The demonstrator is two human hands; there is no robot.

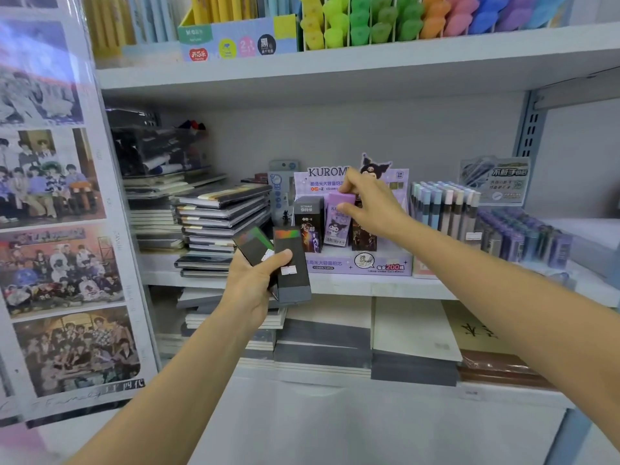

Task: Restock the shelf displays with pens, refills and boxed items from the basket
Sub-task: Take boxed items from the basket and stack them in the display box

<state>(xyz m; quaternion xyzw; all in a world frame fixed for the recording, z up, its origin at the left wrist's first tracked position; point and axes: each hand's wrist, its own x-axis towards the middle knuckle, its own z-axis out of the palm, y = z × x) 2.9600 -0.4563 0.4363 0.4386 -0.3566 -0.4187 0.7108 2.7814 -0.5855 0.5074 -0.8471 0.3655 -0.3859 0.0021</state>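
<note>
Purple slim cardboard box (338, 219): frame centre, standing in purple display carton (362, 265), long axis near vertical, top leaning slightly right. Right hand (374, 204) nearer, at upper right of box, pinching its top end; seating move likely straight down. Black upright box (308, 226) just beside, left. Left hand (253, 283) lower left, gripping two dark slim boxes with rainbow band (292, 263). Box base contact not discernible; right neighbour masked by hand; basket out of frame.

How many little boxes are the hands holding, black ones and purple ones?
black boxes: 2, both in the left hand
purple box: 1, pinched by the right hand
Total: 3
</note>
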